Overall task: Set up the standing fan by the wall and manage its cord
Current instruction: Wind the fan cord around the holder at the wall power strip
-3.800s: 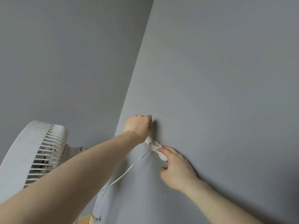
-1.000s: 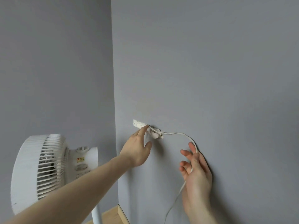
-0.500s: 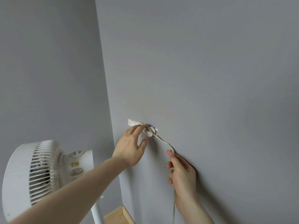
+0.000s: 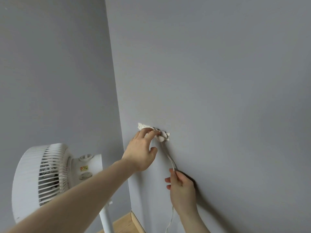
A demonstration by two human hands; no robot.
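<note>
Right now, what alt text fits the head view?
A person's left hand presses a white hook on a grey wall while the right hand pinches the white cord hanging from it. A white standing fan stands at lower left.

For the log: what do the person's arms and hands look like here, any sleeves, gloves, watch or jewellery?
Both forearms are bare as far as the frame shows, with no sleeve edge in view. The left hand and the right hand wear no gloves. No watch, bracelet or ring shows on either wrist or on the fingers that can be seen. The nails look short and unpainted, though they are small in this view.
</note>
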